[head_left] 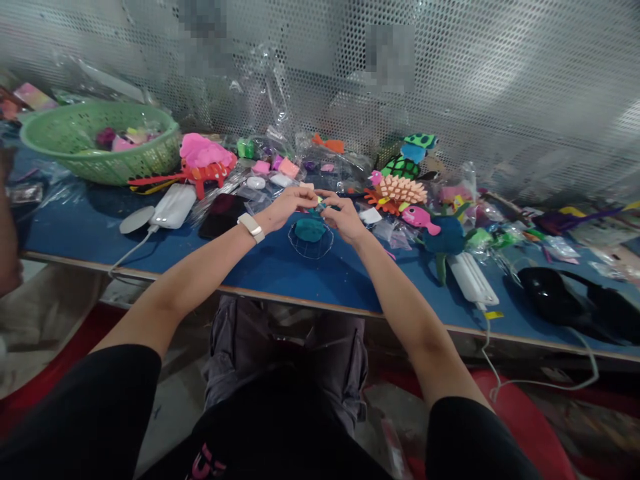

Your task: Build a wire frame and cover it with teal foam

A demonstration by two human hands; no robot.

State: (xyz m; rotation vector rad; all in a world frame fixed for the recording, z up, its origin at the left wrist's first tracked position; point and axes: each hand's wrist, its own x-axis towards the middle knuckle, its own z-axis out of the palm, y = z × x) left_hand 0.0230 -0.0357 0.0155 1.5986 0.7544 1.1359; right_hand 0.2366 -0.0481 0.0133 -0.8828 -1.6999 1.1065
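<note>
My left hand (296, 204), with a pale band on its wrist, and my right hand (344, 217) meet over the blue table. Both are closed in a pinch, fingertips close together around a small yellow-green and teal piece (320, 201), which looks like modelling clay. My fingers partly cover it. Just below them lies a flat teal clay lump (310, 230) on a round see-through base with pale lines (313, 251). A dark phone (223, 215) rests left of my left wrist. Beside my right hand is a small white piece (371, 216).
A green basket (100, 160) holds clay packets at the left. Pink-red (207, 163), spiky peach (403, 189) and teal (445, 235) clay animals stand around. Corded white devices (174, 205) (473, 279) lie near the front edge, with a black object (550, 293) at right. Another person's arm (7, 233) shows at left.
</note>
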